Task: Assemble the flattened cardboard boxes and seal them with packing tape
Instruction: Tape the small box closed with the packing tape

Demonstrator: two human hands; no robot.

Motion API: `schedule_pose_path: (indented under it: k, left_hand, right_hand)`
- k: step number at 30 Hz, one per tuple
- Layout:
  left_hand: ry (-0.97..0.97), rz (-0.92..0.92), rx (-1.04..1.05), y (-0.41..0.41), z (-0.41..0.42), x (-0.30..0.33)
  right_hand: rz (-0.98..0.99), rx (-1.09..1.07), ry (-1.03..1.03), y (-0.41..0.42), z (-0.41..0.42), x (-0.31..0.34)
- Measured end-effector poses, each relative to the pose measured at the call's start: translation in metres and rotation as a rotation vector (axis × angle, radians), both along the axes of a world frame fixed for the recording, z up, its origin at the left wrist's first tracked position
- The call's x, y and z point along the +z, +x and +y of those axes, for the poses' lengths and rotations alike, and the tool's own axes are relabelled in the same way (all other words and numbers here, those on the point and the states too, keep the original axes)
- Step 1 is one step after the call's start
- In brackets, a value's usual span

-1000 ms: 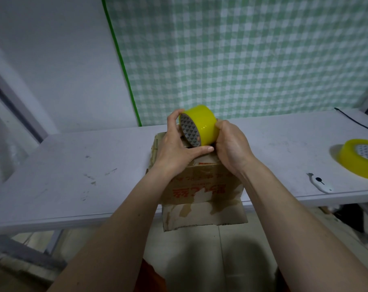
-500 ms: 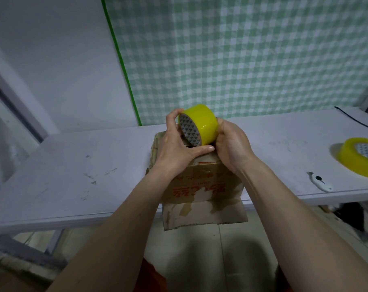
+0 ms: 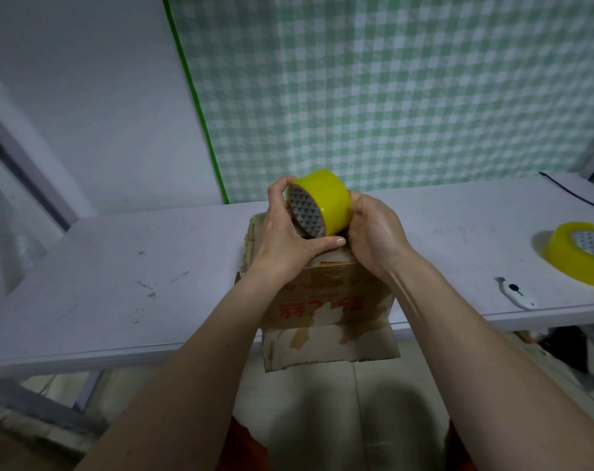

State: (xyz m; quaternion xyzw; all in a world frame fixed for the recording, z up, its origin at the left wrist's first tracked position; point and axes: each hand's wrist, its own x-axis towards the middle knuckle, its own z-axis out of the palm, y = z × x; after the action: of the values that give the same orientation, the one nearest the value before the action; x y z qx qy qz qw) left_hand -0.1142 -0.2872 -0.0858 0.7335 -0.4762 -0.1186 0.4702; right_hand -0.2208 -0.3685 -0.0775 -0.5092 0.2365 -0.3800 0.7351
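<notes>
A brown cardboard box with red print stands at the front edge of the white table, one flap hanging down over the edge. Above the box top, both hands hold a yellow roll of packing tape on its edge. My left hand grips the roll from the left, with fingers over its rim and the thumb under it. My right hand grips the roll's right side. The box top is mostly hidden behind the hands.
A second yellow tape roll lies flat at the table's right end. A small white box cutter lies near the front edge to its left. A black cable runs along the far right. A green checked cloth hangs behind the table.
The roll and both hands have risen very slightly above the box; otherwise the grip and the box look the same.
</notes>
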Motion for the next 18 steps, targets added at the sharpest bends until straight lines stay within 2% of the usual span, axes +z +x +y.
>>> schedule_pose_path:
  k: [6,9,11,18]
  left_hand:
    - [-0.024,0.048,0.014,0.0,-0.001,0.001]
    - [-0.05,0.064,0.031,0.002,-0.002,0.0]
    - [-0.057,0.044,0.028,0.003,-0.003,-0.001]
    - [-0.093,0.028,-0.003,0.008,-0.005,-0.006]
  right_hand:
    - [0.066,-0.056,-0.122,-0.002,0.002,-0.002]
    - [0.191,-0.291,-0.39,-0.009,0.005,-0.008]
    - [0.175,-0.422,-0.509,-0.011,0.008,-0.01]
    - [0.164,-0.521,-0.494,-0.012,0.01,-0.013]
